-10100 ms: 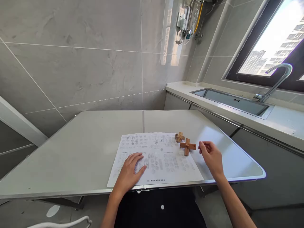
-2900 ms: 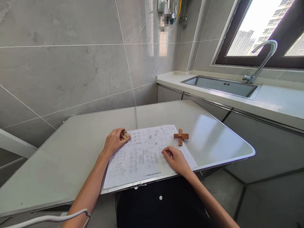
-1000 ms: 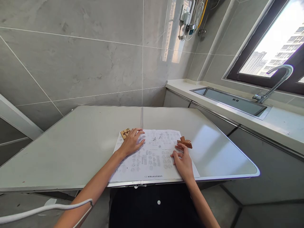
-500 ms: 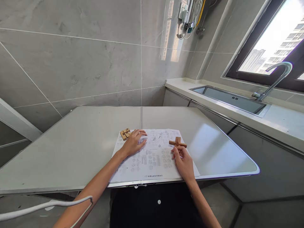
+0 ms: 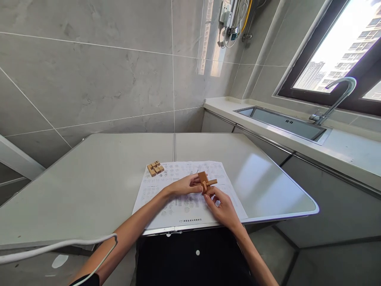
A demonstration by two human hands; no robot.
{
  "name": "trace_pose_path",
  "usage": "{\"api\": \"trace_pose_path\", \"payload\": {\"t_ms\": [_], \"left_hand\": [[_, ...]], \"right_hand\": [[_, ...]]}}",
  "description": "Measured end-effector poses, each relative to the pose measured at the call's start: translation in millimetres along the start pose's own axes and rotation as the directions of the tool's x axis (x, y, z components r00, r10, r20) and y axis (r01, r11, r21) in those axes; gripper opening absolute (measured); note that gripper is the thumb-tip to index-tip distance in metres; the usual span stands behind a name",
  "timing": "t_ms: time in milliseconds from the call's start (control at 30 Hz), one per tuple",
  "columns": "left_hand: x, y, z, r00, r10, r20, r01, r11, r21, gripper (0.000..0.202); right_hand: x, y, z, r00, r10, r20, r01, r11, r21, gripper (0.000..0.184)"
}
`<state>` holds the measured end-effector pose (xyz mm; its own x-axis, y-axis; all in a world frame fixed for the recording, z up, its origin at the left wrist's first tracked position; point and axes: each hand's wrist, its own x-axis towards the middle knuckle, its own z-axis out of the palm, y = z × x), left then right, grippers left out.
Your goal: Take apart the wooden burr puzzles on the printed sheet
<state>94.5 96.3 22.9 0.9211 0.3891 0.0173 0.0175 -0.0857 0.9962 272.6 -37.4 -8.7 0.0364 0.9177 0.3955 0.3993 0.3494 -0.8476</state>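
Note:
A brown wooden burr puzzle (image 5: 203,178), made of crossed sticks, is held up over the printed sheet (image 5: 163,221). My left hand (image 5: 185,185) grips it from the left side, fingers behind and thumb in front. From below and to the right, my right hand (image 5: 222,206) pinches its lower end between thumb and fingers. One stick points right, and a wider part stands up at the top. Part of the puzzle is hidden by the fingers. Several lighter notched wooden pieces (image 5: 155,169) lie together at the sheet's far left corner.
The sheet, covered with small diagrams, lies at the near edge of a white folding table (image 5: 98,178). To the right run a counter with a sink (image 5: 276,121) and a faucet (image 5: 336,99). A white cable (image 5: 59,247) crosses in front of my left forearm.
My left hand has moved right, away from the lighter pieces, and taken hold of the burr puzzle. My right hand has brought the puzzle left and turned it.

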Motion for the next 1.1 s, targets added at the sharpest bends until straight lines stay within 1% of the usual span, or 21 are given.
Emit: {"api": "trace_pose_path", "payload": {"t_ms": [100, 167, 267, 333, 400, 500, 600, 833, 967, 1100], "left_hand": [[2, -1, 7.2, 0.999, -0.013, -0.047, 0.013, 1.000, -0.004, 0.081], [2, -2, 9.1, 0.996, 0.024, -0.089, -0.024, 1.000, -0.004, 0.080], [-1, -2, 11.0, 0.986, 0.079, -0.148, -0.074, 0.996, 0.042, 0.079], [-2, 0, 13.3, 0.982, 0.097, -0.161, -0.083, 0.992, 0.096, 0.081], [-4, 2, 16.2, 0.981, 0.109, -0.160, -0.088, 0.988, 0.129, 0.085], [-5, 3, 20.3, 0.977, 0.136, -0.162, -0.117, 0.985, 0.126, 0.085], [-5, 1, 22.8, 0.971, 0.169, -0.169, -0.149, 0.981, 0.121, 0.083], [-4, -2, 23.3, 0.969, 0.181, -0.168, -0.161, 0.979, 0.127, 0.082], [-4, -2, 21.9, 0.966, 0.179, -0.187, -0.152, 0.977, 0.149, 0.082], [-5, -4, 21.0, 0.966, 0.157, -0.205, -0.128, 0.981, 0.147, 0.076]], "right_hand": [[0, -4, 0, 1.000, 0.014, 0.020, -0.014, 1.000, 0.010, 0.024], [-1, -2, 1, 0.998, 0.057, 0.011, -0.058, 0.997, 0.041, 0.026], [-2, 6, 3, 0.990, 0.141, -0.012, -0.138, 0.979, 0.153, 0.029], [-2, 10, 4, 0.984, 0.176, -0.015, -0.167, 0.955, 0.246, 0.030], [-1, 11, 3, 0.981, 0.194, 0.004, -0.187, 0.940, 0.286, 0.029], [-1, 9, 0, 0.975, 0.216, 0.046, -0.220, 0.950, 0.220, 0.030], [-1, 9, -1, 0.978, 0.203, 0.045, -0.208, 0.966, 0.157, 0.029], [-2, 17, 1, 0.978, 0.206, 0.029, -0.208, 0.971, 0.119, 0.029], [-1, 14, -1, 0.976, 0.216, 0.031, -0.218, 0.971, 0.099, 0.032], [-1, 10, -1, 0.971, 0.227, 0.068, -0.235, 0.962, 0.140, 0.036]]}}
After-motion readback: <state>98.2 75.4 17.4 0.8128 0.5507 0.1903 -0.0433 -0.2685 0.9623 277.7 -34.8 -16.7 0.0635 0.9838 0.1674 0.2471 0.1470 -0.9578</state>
